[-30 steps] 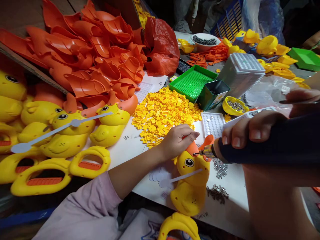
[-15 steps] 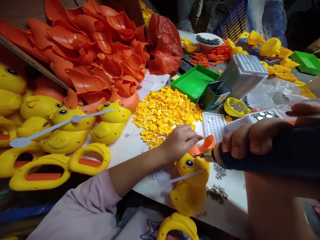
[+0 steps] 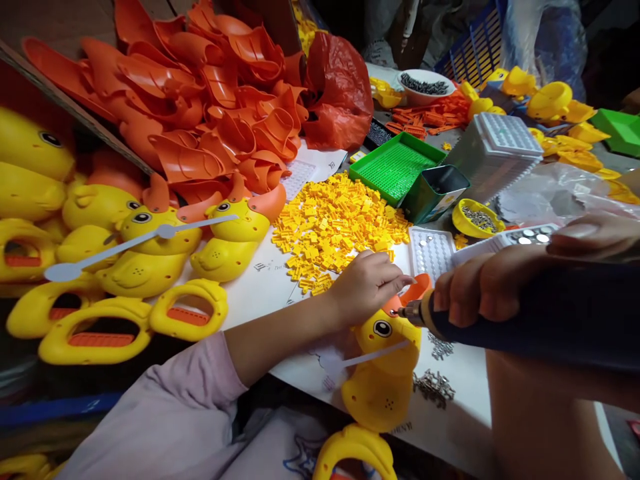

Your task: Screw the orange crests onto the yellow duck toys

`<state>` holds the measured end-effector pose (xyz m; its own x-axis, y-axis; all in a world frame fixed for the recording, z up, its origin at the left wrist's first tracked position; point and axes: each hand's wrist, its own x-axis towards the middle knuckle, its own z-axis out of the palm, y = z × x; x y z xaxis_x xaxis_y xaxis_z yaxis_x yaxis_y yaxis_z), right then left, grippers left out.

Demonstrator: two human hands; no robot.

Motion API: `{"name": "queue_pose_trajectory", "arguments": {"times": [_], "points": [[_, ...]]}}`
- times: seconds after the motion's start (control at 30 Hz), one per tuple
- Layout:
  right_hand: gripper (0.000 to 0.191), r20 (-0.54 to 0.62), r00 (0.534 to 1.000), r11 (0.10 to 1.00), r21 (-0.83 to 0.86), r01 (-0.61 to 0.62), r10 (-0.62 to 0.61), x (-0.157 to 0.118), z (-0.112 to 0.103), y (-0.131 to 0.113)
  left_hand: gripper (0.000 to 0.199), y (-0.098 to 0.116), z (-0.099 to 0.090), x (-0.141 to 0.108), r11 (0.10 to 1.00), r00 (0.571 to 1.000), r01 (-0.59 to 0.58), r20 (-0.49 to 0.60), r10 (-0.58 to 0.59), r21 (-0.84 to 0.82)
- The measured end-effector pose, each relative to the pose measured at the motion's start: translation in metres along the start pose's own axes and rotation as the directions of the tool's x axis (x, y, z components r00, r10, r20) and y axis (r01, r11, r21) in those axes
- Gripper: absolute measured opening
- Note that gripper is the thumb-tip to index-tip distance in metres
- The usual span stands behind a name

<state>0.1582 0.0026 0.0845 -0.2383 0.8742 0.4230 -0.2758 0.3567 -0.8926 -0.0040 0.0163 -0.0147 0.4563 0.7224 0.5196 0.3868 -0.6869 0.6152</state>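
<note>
A yellow duck toy [image 3: 383, 393] with an orange bill [image 3: 415, 288] lies on white paper. My left hand [image 3: 367, 283] grips the duck by its head end, fingers bent around the bill; some fingertips are hidden. A dark electric screwdriver [image 3: 540, 320] is in my right hand [image 3: 493, 283], its fingers wrapped over the body. The driver's bit [image 3: 407, 312] meets a small screw where the bill joins the head. A thin grey-white strip [image 3: 370, 357] appears across the duck. Beside it lie two small piles of screws [image 3: 434, 388].
Yellow clips [image 3: 340, 227] are heaped behind my left hand. Orange bills [image 3: 210, 100] fill a box at back left, with finished-looking ducks [image 3: 150, 250] and ring handles [image 3: 95, 331] below. A green tray [image 3: 395, 163], a screw bowl [image 3: 477, 219] and stacked white trays [image 3: 495, 157] stand farther right.
The screwdriver has come a little closer to the duck's bill, with less of the bit showing. My left hand keeps its hold. The whole view has shifted slightly.
</note>
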Motion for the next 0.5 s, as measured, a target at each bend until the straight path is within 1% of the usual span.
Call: {"name": "queue_pose_trajectory", "arguments": {"times": [0.07,0.1,0.13,0.17,0.23,0.3,0.33,0.4,0.43,0.5], "points": [[0.032,0.11,0.992,0.998,-0.024,0.058,-0.055,0.002,-0.002,0.003,0.047,-0.003,-0.001,-0.001,1.0,1.0,-0.003,-0.005,0.003,-0.017],[0.038,0.113,0.989,0.995,-0.032,0.096,-0.092,0.001,-0.003,0.003,0.046,-0.005,-0.001,-0.001,1.0,1.0,-0.014,-0.015,0.013,-0.025],[0.041,0.063,0.99,0.991,-0.033,0.131,-0.129,0.0,-0.003,0.003,0.043,-0.007,-0.001,-0.001,0.999,0.999,-0.036,-0.032,0.035,-0.028],[0.039,-0.018,0.987,0.987,-0.033,0.157,-0.158,-0.002,-0.003,0.001,0.039,-0.009,-0.002,-0.002,0.997,0.996,-0.068,-0.056,0.066,-0.026],[0.026,-0.173,0.969,0.984,-0.023,0.175,-0.177,-0.008,-0.006,-0.005,0.029,-0.012,-0.004,-0.001,0.988,0.983,-0.151,-0.103,0.15,-0.006],[0.02,-0.189,0.968,0.987,-0.036,0.159,-0.163,-0.015,-0.011,-0.011,0.023,-0.012,-0.007,0.0,0.97,0.962,-0.241,-0.121,0.243,0.029],[0.017,-0.26,0.951,0.986,-0.053,0.157,-0.165,-0.018,-0.014,-0.014,0.022,-0.012,-0.009,0.0,0.958,0.951,-0.282,-0.118,0.286,0.049],[0.016,-0.356,0.908,0.975,-0.1,0.198,-0.221,-0.02,-0.017,-0.017,0.02,-0.009,-0.013,0.0,0.933,0.93,-0.347,-0.094,0.355,0.093],[0.015,-0.386,0.891,0.97,-0.11,0.215,-0.241,-0.02,-0.017,-0.017,0.019,-0.008,-0.014,0.0,0.923,0.923,-0.367,-0.08,0.377,0.114],[0.016,-0.367,0.895,0.968,-0.096,0.232,-0.251,-0.018,-0.012,-0.015,0.017,-0.005,-0.016,-0.001,0.911,0.916,-0.387,-0.055,0.398,0.144]]}}
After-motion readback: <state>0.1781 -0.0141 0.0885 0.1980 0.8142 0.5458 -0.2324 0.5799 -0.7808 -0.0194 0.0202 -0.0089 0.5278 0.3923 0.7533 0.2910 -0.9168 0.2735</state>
